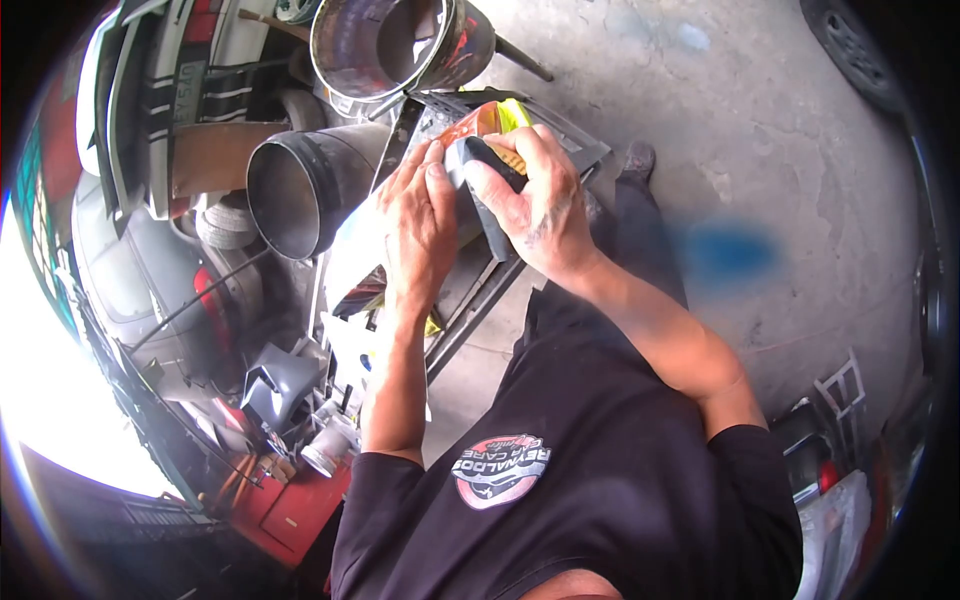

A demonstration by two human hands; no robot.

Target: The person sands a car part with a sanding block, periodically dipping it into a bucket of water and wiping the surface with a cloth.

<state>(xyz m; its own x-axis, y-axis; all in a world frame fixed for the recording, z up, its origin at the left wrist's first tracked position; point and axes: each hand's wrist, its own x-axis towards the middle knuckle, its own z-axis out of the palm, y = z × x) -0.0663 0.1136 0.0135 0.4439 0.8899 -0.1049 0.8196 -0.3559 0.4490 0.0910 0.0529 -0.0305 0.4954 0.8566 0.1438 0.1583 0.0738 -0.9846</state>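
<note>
Metal stand [478, 316] on grey concrete floor [740, 140]

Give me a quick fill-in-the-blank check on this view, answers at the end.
1. The dark block is gripped by the ____ hand.
2. The large patch on the floor is ____.
3. The printed logo is on the person's ____.

Missing words: right; blue; shirt.
</note>
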